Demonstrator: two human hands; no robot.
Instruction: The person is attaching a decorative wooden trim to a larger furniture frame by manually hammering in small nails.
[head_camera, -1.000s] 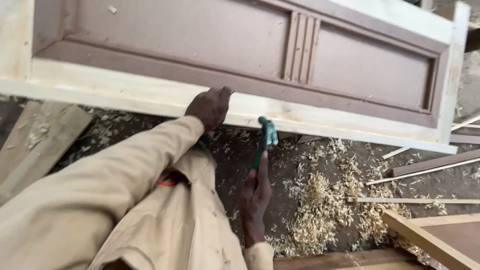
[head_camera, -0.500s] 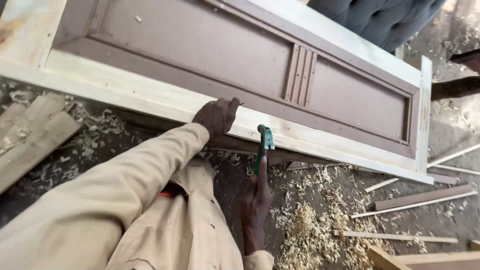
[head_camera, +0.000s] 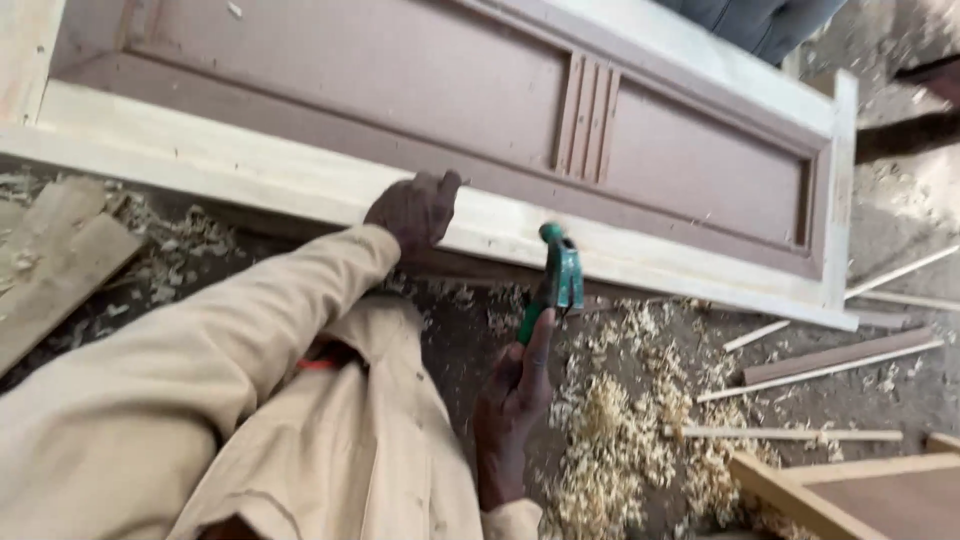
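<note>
Hammer (head_camera: 556, 280), green, is gripped by the right hand (head_camera: 515, 395) just below the door frame (head_camera: 300, 185) pale edge; left hand (head_camera: 415, 208) presses closed on that edge.

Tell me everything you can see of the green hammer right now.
The green hammer has a green head and a green handle; the head looks like painted metal and is slightly blurred. It points up and away from the person, its head just below the pale wooden edge of the door frame, whether touching it cannot be told. The right hand grips the lower handle, over wood shavings on the floor.
</note>
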